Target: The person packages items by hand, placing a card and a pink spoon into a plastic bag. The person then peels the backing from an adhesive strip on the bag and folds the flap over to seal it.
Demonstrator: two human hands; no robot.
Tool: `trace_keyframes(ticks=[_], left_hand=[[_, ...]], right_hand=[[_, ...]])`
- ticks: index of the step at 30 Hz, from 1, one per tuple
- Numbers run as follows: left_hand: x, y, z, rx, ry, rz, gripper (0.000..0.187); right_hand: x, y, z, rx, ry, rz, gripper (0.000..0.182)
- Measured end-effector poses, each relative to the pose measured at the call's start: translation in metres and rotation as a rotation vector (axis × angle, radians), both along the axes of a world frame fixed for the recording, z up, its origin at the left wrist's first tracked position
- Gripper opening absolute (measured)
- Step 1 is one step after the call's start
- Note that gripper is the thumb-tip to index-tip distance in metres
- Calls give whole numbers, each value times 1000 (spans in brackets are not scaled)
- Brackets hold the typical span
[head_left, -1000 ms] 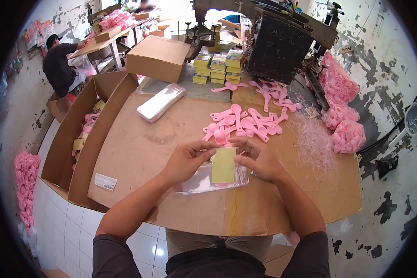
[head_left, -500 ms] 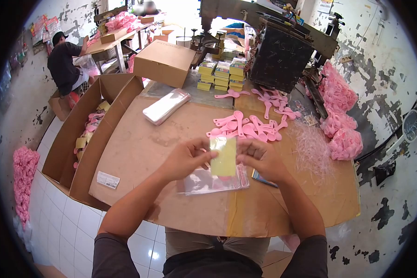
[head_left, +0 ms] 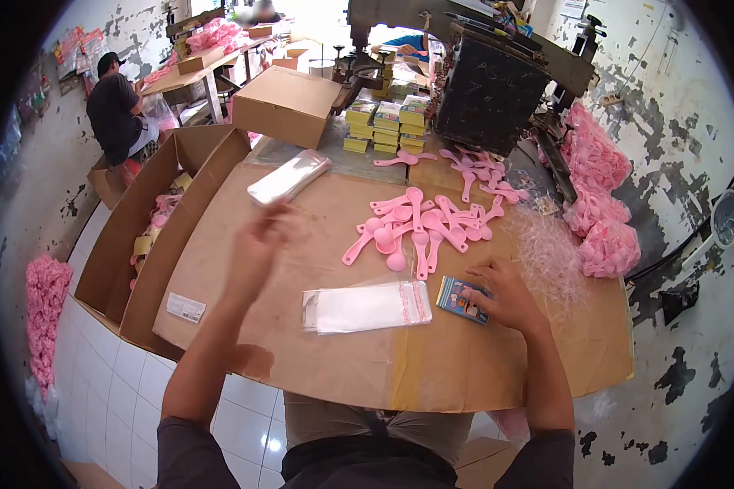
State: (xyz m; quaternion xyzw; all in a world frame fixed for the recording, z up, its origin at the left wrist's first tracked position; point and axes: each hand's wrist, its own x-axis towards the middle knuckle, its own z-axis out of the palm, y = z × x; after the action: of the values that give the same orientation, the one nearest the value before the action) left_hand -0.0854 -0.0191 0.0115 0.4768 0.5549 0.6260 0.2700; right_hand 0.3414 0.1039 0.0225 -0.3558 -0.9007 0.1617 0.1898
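Note:
My left hand (head_left: pixel 267 234), smeared by motion, is over the left half of the cardboard-covered table, just in front of a bundle of clear plastic bags (head_left: pixel 289 178); its fingers are too blurred to read. My right hand (head_left: pixel 504 295) reaches over a small stack of blue printed cards (head_left: pixel 457 298), fingers apart, the tips at the top card. Left of the cards lies a flat pile of clear plastic bags (head_left: pixel 363 309) with a pinkish strip at one end. Beyond them is a loose heap of pink measuring spoons (head_left: pixel 432 220).
A long open carton (head_left: pixel 151 269) with packed items stands along the left edge. Stacked yellow-edged cards (head_left: pixel 387 122), a closed box (head_left: pixel 289 106) and a black machine (head_left: pixel 493 94) are at the back. Pink bundles (head_left: pixel 607 251) hang right. Another person (head_left: pixel 114 106) sits far left.
The yellow card packet held between both hands is out of them and no longer visible there. My left hand moved left and away; my right hand moved down to the blue cards.

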Motion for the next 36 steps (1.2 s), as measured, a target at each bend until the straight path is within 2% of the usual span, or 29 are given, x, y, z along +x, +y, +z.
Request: trace_keyframes(ticks=[2,4,7,10,16,19,22,25,28,31,34,36], left_hand=[[50,2,17,-171,380,-259,49],[84,11,18,-156,628,-377,44],[106,30,-5,-65,873,-440,36],[110,33,-13,-65,852,-420,33],[102,33,-18,-204,529,-420,27],[97,36,-19,-221,492,-441,23],[97,36,-22,-80,486,-392,22],[99,34,-17,-63,465,-364,21],[97,33,-14,-106,434,-374,19],[95,35,-20,-173,77,-482,21],[94,35,-19,-128,-75,-477,27],[89,36,-13,-124,-78,-474,30]], right_hand=[[1,0,-3,-42,-13,6,40],[2,3,-10,-104,1,0,39],[-1,1,-12,-161,51,-39,36],[-3,0,-14,-211,193,-63,29],[-7,2,-24,-110,272,-38,22],[-11,-2,-14,-100,228,-43,22],[-16,-8,-22,-317,380,-89,23],[-32,-26,-8,-406,437,-92,22],[-44,-33,-17,-378,355,-60,24],[-66,-27,-7,-121,232,378,22],[-82,-33,6,-156,145,321,20],[-83,-30,5,-163,151,315,26]])
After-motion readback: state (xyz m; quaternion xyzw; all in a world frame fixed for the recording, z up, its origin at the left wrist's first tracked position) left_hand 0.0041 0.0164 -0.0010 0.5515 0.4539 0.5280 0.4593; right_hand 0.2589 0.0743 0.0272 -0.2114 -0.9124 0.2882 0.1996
